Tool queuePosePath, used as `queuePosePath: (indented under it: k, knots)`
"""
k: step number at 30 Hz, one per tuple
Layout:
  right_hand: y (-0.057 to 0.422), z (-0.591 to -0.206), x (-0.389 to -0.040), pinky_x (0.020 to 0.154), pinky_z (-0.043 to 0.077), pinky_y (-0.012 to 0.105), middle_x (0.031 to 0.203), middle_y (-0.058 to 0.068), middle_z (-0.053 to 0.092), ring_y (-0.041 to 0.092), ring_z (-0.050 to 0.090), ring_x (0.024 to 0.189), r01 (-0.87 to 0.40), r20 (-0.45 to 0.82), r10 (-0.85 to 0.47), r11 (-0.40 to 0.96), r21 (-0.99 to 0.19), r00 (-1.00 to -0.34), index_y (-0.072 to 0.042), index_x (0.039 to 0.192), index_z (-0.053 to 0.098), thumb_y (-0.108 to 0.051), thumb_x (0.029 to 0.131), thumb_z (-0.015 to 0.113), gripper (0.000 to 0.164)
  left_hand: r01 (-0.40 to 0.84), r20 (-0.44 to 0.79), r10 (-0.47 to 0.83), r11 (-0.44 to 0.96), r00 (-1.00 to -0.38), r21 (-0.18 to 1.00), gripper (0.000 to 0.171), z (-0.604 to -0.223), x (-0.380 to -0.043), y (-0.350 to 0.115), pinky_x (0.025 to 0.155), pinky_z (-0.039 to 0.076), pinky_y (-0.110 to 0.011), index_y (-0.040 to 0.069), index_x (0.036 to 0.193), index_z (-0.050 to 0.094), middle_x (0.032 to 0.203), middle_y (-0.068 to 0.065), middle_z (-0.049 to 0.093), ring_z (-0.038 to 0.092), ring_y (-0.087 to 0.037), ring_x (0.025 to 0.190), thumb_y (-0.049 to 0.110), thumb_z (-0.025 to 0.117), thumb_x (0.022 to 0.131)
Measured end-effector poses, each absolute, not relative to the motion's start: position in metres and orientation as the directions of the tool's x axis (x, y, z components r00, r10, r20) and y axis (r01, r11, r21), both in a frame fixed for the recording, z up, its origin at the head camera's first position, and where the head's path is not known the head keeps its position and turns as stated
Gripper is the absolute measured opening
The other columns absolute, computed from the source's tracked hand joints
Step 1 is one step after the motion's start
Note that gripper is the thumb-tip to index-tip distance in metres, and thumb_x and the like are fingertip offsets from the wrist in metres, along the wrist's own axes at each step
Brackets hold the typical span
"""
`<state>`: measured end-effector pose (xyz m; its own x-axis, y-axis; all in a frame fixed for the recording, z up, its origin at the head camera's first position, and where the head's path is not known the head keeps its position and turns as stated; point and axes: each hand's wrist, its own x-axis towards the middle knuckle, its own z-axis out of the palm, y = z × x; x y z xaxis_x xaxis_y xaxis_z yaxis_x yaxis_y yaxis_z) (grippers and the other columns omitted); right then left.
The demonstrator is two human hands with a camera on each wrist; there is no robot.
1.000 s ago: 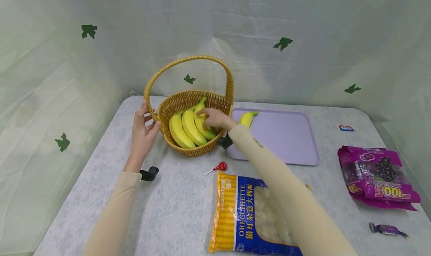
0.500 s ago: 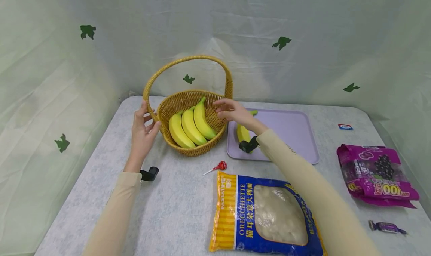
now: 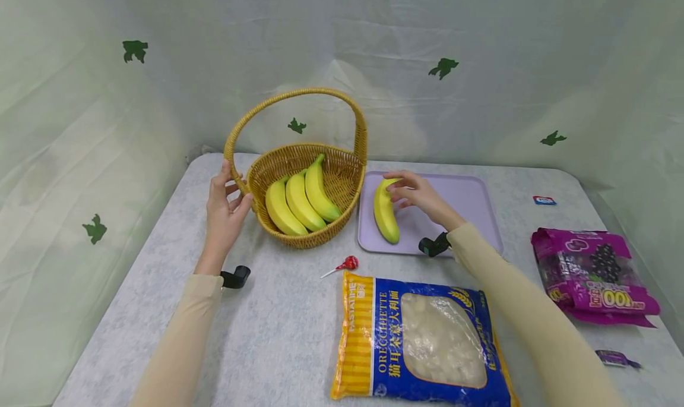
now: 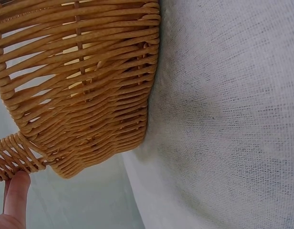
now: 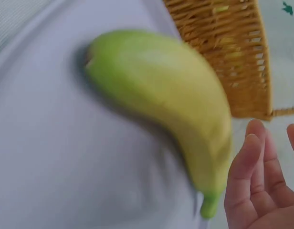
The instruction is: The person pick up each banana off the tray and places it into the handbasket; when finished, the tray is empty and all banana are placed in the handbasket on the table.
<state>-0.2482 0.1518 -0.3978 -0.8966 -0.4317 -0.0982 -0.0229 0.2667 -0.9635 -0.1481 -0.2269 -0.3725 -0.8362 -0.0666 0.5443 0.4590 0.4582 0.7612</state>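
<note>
My left hand [image 3: 224, 211] grips the foot of the handle of a wicker basket [image 3: 300, 239], with thumb and fingers either side of it. Three yellow bananas [image 3: 300, 204] lie side by side inside the basket. Another banana [image 3: 383, 214] rests on a lilac tray [image 3: 459, 208] to the right. Over that banana's stem end hovers my right hand [image 3: 422, 198], its fingers loosely bent and holding nothing. The right wrist view has the fingers [image 5: 245, 160] beside the stem of the banana, with a gap to the thumb. Fingertips reach the handle base in the left wrist view.
A red lollipop [image 3: 348, 263] lies before the basket. Closer in is a blue and yellow bag of orecchiette [image 3: 443, 341]. At the right are a purple candy bag [image 3: 593, 276], a small red and blue packet [image 3: 544, 200] and a purple wrapped candy [image 3: 614, 357].
My right hand has left the bananas in the basket and moved right, over the banana on the tray. My left hand has stayed on the basket handle.
</note>
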Motion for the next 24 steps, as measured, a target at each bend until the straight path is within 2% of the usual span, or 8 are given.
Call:
queuePosePath:
  k: [3, 11, 19, 24]
  knots:
    - [0.161, -0.405, -0.246, 0.082, 0.052, 0.048, 0.122, 0.023, 0.053, 0.041, 0.057, 0.099, -0.012, -0.115, -0.428, 0.282, -0.959, -0.897, -0.005, 0.139, 0.048, -0.012, 0.096, 0.053, 0.043, 0.453, 0.54, -0.069, 0.462, -0.839, 0.762, 0.073, -0.372, -0.148, -0.227, 0.094, 0.047, -0.031, 0.023, 0.151, 0.019, 0.126, -0.014, 0.039, 0.046, -0.039, 0.114, -0.007, 0.053, 0.094]
    - [0.175, -0.419, -0.24, 0.074, 0.054, 0.039, 0.126, 0.024, 0.051, 0.035, 0.059, 0.094, 0.006, -0.183, -0.452, 0.366, -0.93, -0.873, -0.009, 0.143, 0.043, -0.015, 0.095, 0.059, 0.051, 0.45, 0.534, -0.07, 0.454, -0.842, 0.769, 0.073, -0.372, -0.148, -0.227, 0.094, 0.047, -0.027, 0.021, 0.151, 0.019, 0.128, -0.025, 0.037, 0.045, -0.045, 0.115, -0.008, 0.053, 0.093]
    - [0.17, -0.419, -0.236, 0.076, 0.054, 0.041, 0.131, 0.026, 0.043, 0.032, 0.062, 0.094, 0.0, -0.234, -0.511, 0.416, -0.91, -0.827, -0.016, 0.151, 0.029, -0.018, 0.094, 0.061, 0.065, 0.45, 0.539, -0.071, 0.464, -0.839, 0.763, 0.073, -0.373, -0.148, -0.227, 0.092, 0.046, -0.023, 0.023, 0.151, 0.019, 0.127, -0.021, 0.038, 0.046, -0.042, 0.114, -0.008, 0.052, 0.094]
    - [0.161, -0.419, -0.238, 0.077, 0.053, 0.039, 0.131, 0.026, 0.041, 0.03, 0.061, 0.092, -0.028, -0.25, -0.508, 0.478, -0.878, -0.824, -0.02, 0.153, 0.022, -0.024, 0.093, 0.063, 0.072, 0.45, 0.54, -0.067, 0.47, -0.839, 0.759, 0.073, -0.373, -0.148, -0.226, 0.092, 0.046, -0.023, 0.023, 0.151, 0.018, 0.127, -0.018, 0.038, 0.046, -0.043, 0.115, -0.008, 0.052, 0.094]
